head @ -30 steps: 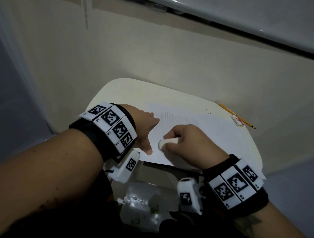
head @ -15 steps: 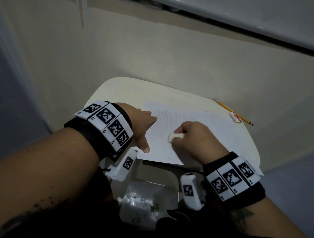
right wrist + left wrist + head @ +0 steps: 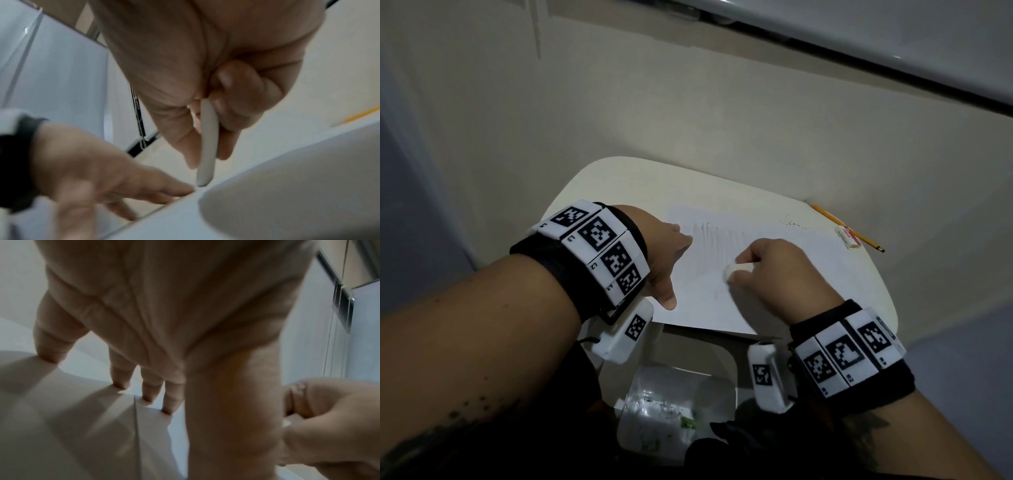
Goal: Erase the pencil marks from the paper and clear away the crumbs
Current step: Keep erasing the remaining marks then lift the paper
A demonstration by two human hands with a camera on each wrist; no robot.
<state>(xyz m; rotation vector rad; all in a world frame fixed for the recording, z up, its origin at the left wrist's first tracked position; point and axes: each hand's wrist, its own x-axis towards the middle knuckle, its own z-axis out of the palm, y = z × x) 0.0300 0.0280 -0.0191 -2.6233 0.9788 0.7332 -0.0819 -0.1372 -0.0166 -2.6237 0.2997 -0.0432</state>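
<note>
My right hand [image 3: 784, 274] pinches a smooth white eraser [image 3: 738, 269]; my left hand [image 3: 667, 253], fingers straight, presses the flat paper sheet [image 3: 808, 274].

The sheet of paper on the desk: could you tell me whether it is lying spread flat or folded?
Spread flat: the paper lies open on the desk, pressed by the left hand.

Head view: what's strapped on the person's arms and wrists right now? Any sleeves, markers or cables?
No sleeves; both forearms are bare. Each wrist wears a wide black band topped with a row of white square tiles printed with black-and-white coded markers, seen behind the left hand and the right hand. A white boxy camera unit, also carrying a marker, hangs under each wrist. A thin dark cable loops beside the left unit.
</note>
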